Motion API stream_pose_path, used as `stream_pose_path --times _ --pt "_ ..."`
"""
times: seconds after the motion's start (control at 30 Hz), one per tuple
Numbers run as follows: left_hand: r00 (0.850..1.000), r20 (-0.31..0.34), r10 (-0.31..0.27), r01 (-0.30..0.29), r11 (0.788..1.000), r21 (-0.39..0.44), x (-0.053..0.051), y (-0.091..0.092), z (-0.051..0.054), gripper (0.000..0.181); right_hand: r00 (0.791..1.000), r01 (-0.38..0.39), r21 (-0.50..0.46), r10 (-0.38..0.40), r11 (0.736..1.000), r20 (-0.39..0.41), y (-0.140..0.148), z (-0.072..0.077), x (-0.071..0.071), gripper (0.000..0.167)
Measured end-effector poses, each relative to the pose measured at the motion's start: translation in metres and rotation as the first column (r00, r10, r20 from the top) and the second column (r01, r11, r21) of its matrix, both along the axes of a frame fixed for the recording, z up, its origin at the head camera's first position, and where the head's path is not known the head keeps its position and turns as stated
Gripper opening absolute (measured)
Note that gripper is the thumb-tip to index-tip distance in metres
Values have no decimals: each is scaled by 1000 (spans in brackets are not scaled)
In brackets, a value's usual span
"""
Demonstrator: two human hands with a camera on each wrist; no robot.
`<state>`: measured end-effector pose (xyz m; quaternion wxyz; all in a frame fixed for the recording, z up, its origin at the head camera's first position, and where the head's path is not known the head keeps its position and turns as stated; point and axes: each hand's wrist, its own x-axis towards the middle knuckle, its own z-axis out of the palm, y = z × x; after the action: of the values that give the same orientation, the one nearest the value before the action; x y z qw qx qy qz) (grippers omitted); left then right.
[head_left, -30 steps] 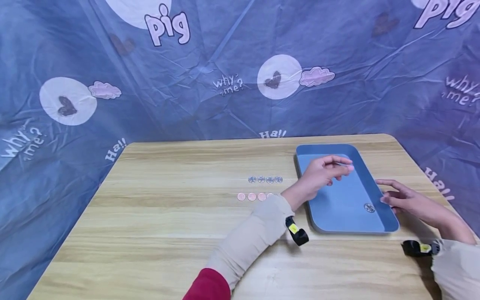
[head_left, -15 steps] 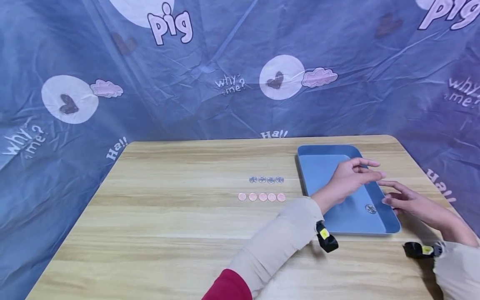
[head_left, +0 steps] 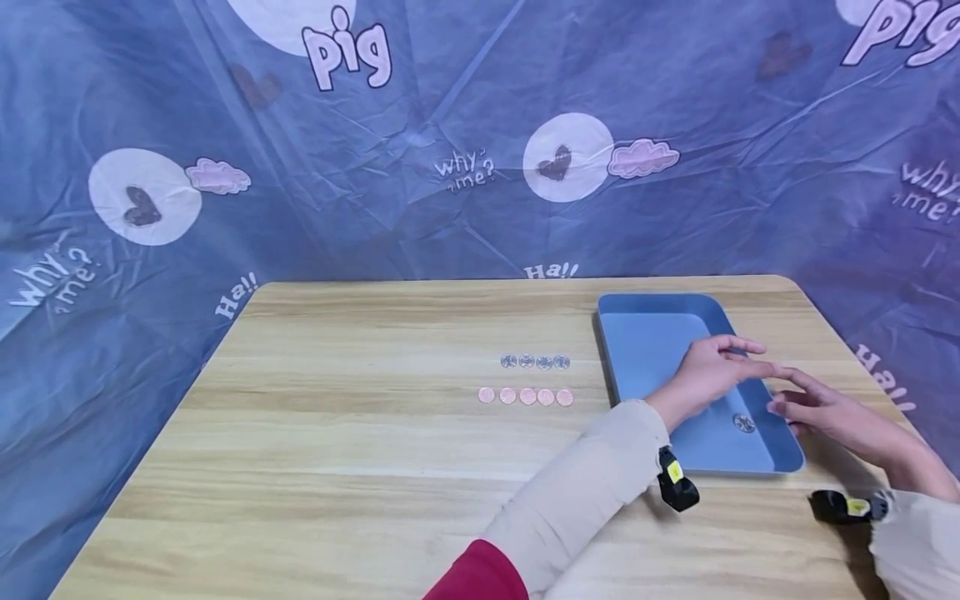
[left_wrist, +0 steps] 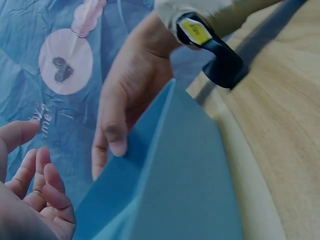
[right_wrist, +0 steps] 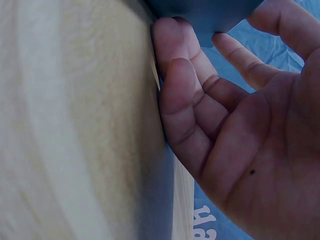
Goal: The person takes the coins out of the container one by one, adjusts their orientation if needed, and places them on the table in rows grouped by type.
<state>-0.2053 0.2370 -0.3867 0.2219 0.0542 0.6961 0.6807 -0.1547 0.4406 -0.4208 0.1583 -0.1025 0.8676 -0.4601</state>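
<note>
A blue rectangular tray (head_left: 648,333) lies at the table's right side with a single silver coin (head_left: 743,423) inside, near its right wall. My right hand (head_left: 843,423) grips that wall; its thumb hooks over the rim in the left wrist view, while its fingers bend against the tray's outer side (right_wrist: 200,17) in the right wrist view. Over the tray hovers my left hand (head_left: 711,371), fingertips near the right hand's. Its fingers (left_wrist: 55,197) are loosely bent around nothing visible. Left of the tray are a row of several silver coins (head_left: 527,361) and one of several copper coins (head_left: 528,397).
The wooden table (head_left: 315,433) stretches left and forward of the coin rows. A blue printed cloth (head_left: 390,208) hangs behind the table and along its sides. Black wrist straps (head_left: 678,483) sit on both forearms.
My left hand has moved right across the tray, toward the right hand. Its arm no longer covers the right end of the copper row. The right hand stays at the tray's wall.
</note>
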Motion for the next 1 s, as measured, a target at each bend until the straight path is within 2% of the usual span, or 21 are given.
stream_pose_path --times 0.23,0.47,0.63,0.73,0.83,1.0 --pt "996 -16 -91 89 994 -57 2 2 -9 18 1000 -28 -51 29 998 9 0 -2 -1 54" --pt "991 -40 -129 122 980 -157 3 -2 -11 16 999 -8 22 7 1000 38 -3 -1 -1 50" --pt "987 -54 -152 137 969 -206 3 -1 -13 15 999 -19 15 18 1000 27 -1 0 -1 50" --pt "982 -80 -172 142 946 -290 2 1 -17 16 999 -35 -3 35 999 9 -1 0 0 51" --pt "974 -102 -202 151 915 -375 2 1 -20 16 998 -63 -37 63 997 -4 0 0 0 55" --pt "969 -99 -226 161 881 -444 3 1 -20 16 996 -92 -69 91 993 -15 1 -1 -2 59"
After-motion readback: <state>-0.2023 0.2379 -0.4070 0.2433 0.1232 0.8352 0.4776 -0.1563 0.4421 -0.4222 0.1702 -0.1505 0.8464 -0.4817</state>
